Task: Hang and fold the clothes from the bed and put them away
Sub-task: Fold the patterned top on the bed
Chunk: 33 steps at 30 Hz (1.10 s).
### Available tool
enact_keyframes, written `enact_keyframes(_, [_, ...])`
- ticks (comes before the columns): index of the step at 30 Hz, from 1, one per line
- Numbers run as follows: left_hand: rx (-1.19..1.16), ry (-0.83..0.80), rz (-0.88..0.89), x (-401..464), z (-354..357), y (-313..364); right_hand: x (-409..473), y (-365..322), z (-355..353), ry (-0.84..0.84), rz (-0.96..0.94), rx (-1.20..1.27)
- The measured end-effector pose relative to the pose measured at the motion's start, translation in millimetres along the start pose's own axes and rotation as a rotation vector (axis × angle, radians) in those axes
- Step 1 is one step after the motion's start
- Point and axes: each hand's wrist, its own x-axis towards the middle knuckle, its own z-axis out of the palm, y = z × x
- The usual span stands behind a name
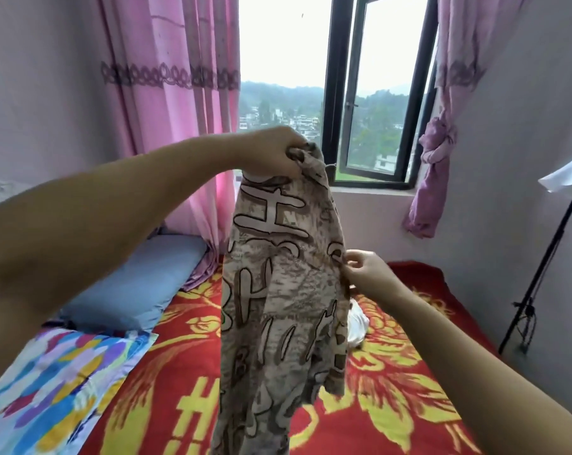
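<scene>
Two bare forearms reach forward from the bottom of the view, over a bed (393, 405) covered with a red blanket patterned in yellow flowers. Between them hangs a brown and beige garment (278, 323) printed with large outlined letter shapes.

At the top, the left hand (271, 152) is raised in front of the window (370, 93). Its fingers are curled tightly round a bunched upper end of the garment, so the cloth drops straight down from that fist, its lower end passing out of the bottom of the view.

Lower and to the right, the right hand (368, 274) meets the garment's right edge about halfway down. Its thumb and fingertips pinch that edge lightly; the other fingers are loosely bent.

Behind the cloth, on the blanket, lies a small white item (358, 326), mostly hidden. A blue pillow (133, 284) and a multicoloured pillow (58, 389) lie at the left. Pink curtains (166, 93) frame the window, and a black stand (537, 274) leans by the right wall.
</scene>
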Motion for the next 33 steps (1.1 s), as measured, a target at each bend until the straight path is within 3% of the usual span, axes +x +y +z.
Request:
enact_keyframes(3, [-0.005, 0.029, -0.055, -3, -8, -13, 0, 8, -13, 0.273, -0.142, -0.044])
enact_keyframes(8, [-0.007, 0.084, -0.151, -4, -19, -26, -9, 4, 0, 0.465, -0.385, -0.161])
enact_keyframes(11, [-0.052, 0.1, -0.168, -6, -24, -27, -17, -6, 14, 0.562, -0.639, -0.24])
enact_keyframes(14, [-0.074, 0.061, -0.161, -5, -22, -21, -15, -20, 29, 0.391, -0.705, -0.094])
enact_keyframes(17, [-0.072, 0.023, -0.144, -5, -20, -14, 2, -31, 35, 0.183, -0.319, 0.289])
enact_keyframes(19, [-0.078, 0.002, -0.139, -8, -18, -13, 12, -30, 36, 0.02, -0.109, 0.395])
enact_keyframes(23, [-0.022, 0.007, -0.125, -15, -11, -22, 3, -18, 44, -0.476, 0.089, 0.509])
enact_keyframes(27, [-0.018, 0.117, -0.15, -22, -7, -39, -15, -9, 52, -0.85, 0.129, 0.617])
enact_keyframes(29, [-0.072, 0.15, -0.175, -22, -7, -45, -24, -10, 63, -0.859, 0.138, 0.567])
enact_keyframes(33, [-0.245, 0.192, -0.191, -22, -11, -46, -25, -13, 98, -0.506, 0.025, 0.312])
